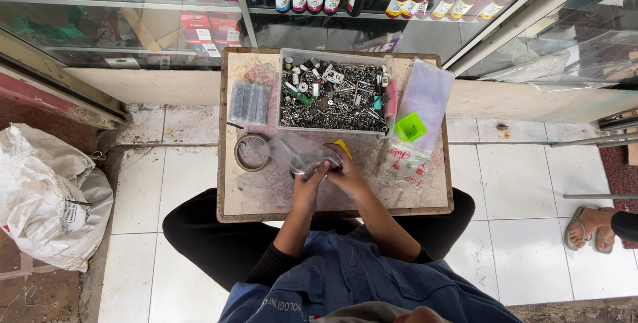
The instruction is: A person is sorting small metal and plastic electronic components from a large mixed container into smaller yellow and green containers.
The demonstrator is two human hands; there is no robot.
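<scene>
Both the left hand (309,187) and the right hand (345,171) grasp a clear plastic bag (299,153) over the wooden board (266,193). Just beyond them sits a tray of metal parts (332,97), with a tape ring (251,152) to their left.

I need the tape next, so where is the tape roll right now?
In the head view, the tape roll lies on the board's left part, below the grey packet and left of the clear bag in both hands.

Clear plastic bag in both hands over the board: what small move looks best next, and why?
Probably draw the bag's mouth open. The left hand and right hand pinch the clear plastic bag together, it lies limp on the wooden board, and the tray of small metal parts sits just beyond.
</scene>
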